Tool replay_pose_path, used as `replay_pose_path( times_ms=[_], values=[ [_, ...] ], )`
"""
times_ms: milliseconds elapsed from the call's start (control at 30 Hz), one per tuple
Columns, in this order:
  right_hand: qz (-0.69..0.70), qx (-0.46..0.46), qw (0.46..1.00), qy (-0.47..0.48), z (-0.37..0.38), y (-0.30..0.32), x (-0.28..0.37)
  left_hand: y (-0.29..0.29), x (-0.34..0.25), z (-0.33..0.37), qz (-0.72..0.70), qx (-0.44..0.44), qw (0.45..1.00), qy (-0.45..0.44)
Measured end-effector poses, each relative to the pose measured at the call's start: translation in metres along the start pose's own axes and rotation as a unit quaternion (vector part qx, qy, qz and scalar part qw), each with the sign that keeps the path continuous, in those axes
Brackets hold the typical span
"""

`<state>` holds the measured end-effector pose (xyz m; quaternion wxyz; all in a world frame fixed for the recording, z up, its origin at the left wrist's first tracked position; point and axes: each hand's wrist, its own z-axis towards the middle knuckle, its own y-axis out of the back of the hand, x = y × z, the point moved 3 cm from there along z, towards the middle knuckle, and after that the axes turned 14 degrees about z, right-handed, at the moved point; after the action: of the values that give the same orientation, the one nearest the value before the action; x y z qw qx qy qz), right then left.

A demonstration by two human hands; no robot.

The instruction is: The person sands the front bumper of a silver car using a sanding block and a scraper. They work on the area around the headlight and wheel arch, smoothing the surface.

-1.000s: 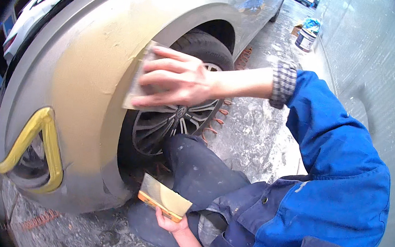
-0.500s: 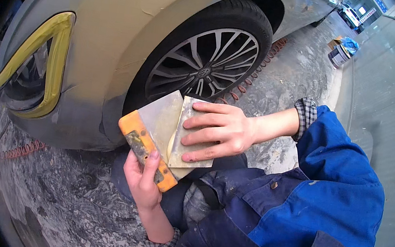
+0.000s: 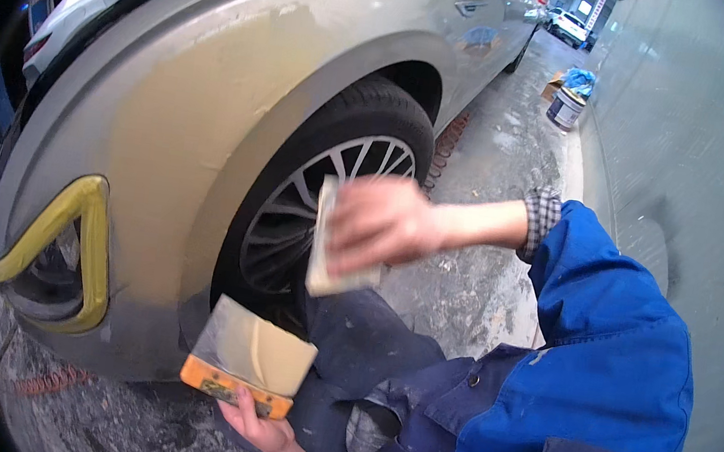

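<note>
Beige filler coated the wide orange-handled metal spreader [image 3: 251, 357], gripped level in the left hand [image 3: 258, 423] low by the car's filler-patched fender [image 3: 183, 141], while a pale rectangular sanding block [image 3: 328, 244] was clasped flat under the right hand [image 3: 385, 224] before the alloy wheel [image 3: 310, 211].

The wet, grey concrete floor [image 3: 471, 294] carried everything. Just beyond the fingers of the raised right hand [image 3: 380, 228], the car's tyre [image 3: 332, 177] stood on it. Well past those fingers, far up the floor beside the grey wall, a paint can [image 3: 565, 108] sat with a blue rag [image 3: 581, 79] just behind it. Below and left of the left hand's [image 3: 261, 426] fingers, an orange coiled cord [image 3: 45, 381] lay on the floor under the bumper.
</note>
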<state>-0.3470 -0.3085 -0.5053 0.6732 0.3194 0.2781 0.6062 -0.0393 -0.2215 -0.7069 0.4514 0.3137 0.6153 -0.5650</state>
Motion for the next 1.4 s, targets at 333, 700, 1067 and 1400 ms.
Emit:
replay_pose_path(
  times_ms=[333,700,1067,1400],
  values=[
    [-0.290,-0.092,0.932,-0.196,0.147,0.072,-0.077,-0.009,0.161,-0.018,-0.268,-0.032,0.891,0.364],
    [-0.328,-0.071,0.940,0.054,0.062,0.022,-0.053,0.022,0.186,-0.013,-0.357,0.007,0.876,0.325],
    [-0.341,-0.136,0.914,-0.172,0.130,0.069,-0.088,0.017,0.183,-0.009,-0.319,-0.004,0.889,0.328],
    [-0.333,-0.079,0.940,-0.008,0.091,0.024,-0.065,0.004,0.166,-0.013,-0.311,-0.050,0.886,0.339]
  ],
)
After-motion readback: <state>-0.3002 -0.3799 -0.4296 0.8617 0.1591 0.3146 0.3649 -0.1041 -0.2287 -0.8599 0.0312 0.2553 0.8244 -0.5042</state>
